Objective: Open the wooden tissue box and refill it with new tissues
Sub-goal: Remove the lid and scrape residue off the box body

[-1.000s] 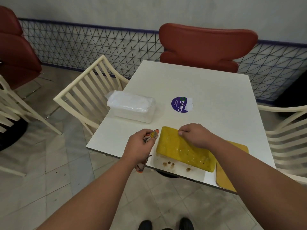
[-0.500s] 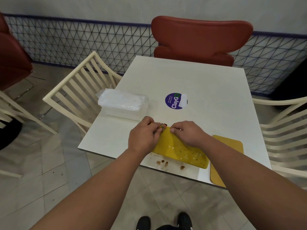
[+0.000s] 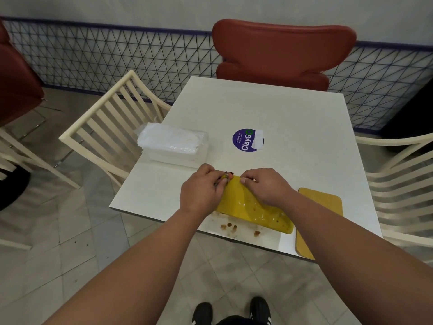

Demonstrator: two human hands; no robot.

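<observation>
Both grips pinched the far end of a yellow rectangular wooden box [image 3: 253, 207] on the white square tabletop [image 3: 269, 113], left hand [image 3: 201, 191] with a small tool [image 3: 226, 177], right hand [image 3: 267, 186] bare; beyond the box, a purple round sticker [image 3: 243, 140] read "ClayGo".

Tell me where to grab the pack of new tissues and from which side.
Take the tissue pack across its two long sides, coming down from above. It lies flat on the table near the left edge with open table around it, and its soft plastic wrap would probably crumple if pinched at an end. Both hands are busy at the yellow box.
</observation>
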